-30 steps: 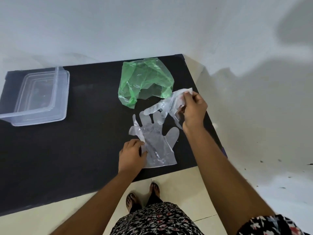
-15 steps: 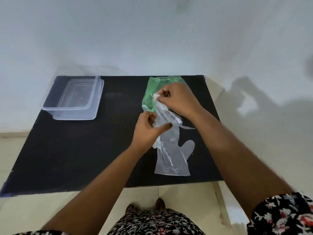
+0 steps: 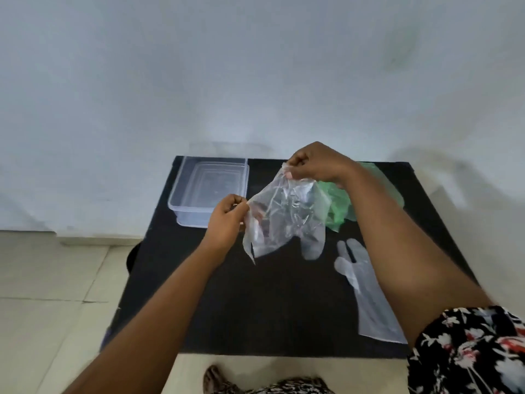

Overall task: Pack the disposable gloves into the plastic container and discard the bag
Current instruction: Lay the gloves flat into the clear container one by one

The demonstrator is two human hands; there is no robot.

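Head view shows a clear glove (image 3: pixel 284 220) held up over the black table (image 3: pixel 255 308), pinched at its cuff edge between the left hand (image 3: pixel 227 223) and the right hand (image 3: pixel 318 164), both closed on the film. It looks featherlight, limp and slippery, so the edges suit gripping. Another glove (image 3: pixel 366 294) lies flat nearby; the container (image 3: pixel 210 189) sits open behind, the green bag (image 3: pixel 338 206) beside.

Clear gloves (image 3: pixel 284 214), green bag (image 3: pixel 338 206), black table (image 3: pixel 284 308), floral sleeve (image 3: pixel 468 348).
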